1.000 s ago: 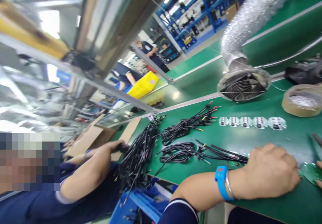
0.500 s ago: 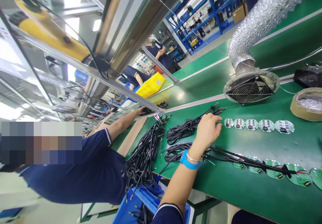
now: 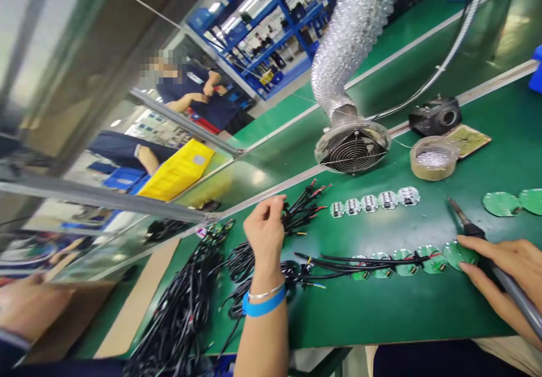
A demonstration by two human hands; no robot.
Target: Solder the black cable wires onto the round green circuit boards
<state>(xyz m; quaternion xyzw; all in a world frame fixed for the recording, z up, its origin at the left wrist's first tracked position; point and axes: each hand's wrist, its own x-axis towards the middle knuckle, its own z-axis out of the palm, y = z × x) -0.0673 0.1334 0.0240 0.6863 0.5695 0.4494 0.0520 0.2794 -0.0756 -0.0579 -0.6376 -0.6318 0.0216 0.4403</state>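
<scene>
My left hand (image 3: 266, 224), with a blue band and a bracelet at the wrist, is closed above a bundle of black cables (image 3: 239, 261); whatever its fingers hold is hidden. Red wire ends stick out just right of it. A soldering iron (image 3: 474, 227) lies in my right hand (image 3: 508, 270), its tip pointing away. The thumb and index finger of that hand are at the last green round circuit board (image 3: 459, 255) of the near row. Black cables (image 3: 372, 265) lie across this row, one red end on a board. A second row of round boards (image 3: 369, 203) lies behind.
A fume extractor fan (image 3: 353, 148) on a silver hose stands at the back. Beside it are a tape roll (image 3: 434, 159) and a black iron holder (image 3: 436, 116). More cables (image 3: 182, 298) lie left, near a co-worker's hand (image 3: 34, 306). Further boards (image 3: 502, 203) lie right.
The view has swung right and my right hand with the soldering iron has come into it. My left hand has drawn back from the far board row to above the cable bundle.
</scene>
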